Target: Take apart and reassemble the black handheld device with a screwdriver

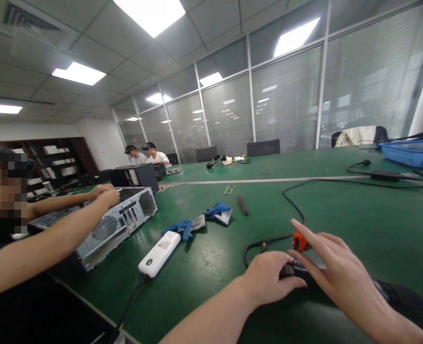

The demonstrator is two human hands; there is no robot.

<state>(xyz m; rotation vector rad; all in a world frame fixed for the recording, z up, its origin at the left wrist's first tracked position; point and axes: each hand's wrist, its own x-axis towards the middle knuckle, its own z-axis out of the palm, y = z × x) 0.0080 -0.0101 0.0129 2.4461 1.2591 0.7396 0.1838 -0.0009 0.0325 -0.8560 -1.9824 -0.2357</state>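
My left hand [269, 279] is closed around one end of a black rod-like part [287, 271] low over the green table. My right hand [343, 270] is just to its right, index finger and thumb stretched apart. Between and behind those fingers shows a small orange piece [299, 241]; whether they touch it I cannot tell. Beneath the right hand and wrist, a black tool body [401, 294] with a pale tip reaches to the right; its middle is hidden. A black cable [249, 248] curves behind both hands.
The green table [204, 296] holds a white power bank [160, 253], blue-and-grey gloves [218, 211], a brown bar [243, 204] and green strips [229, 190]. At left, a co-worker's hands [106, 193] are at an open computer case [125, 220]. A blue basket [412, 153] stands far right.
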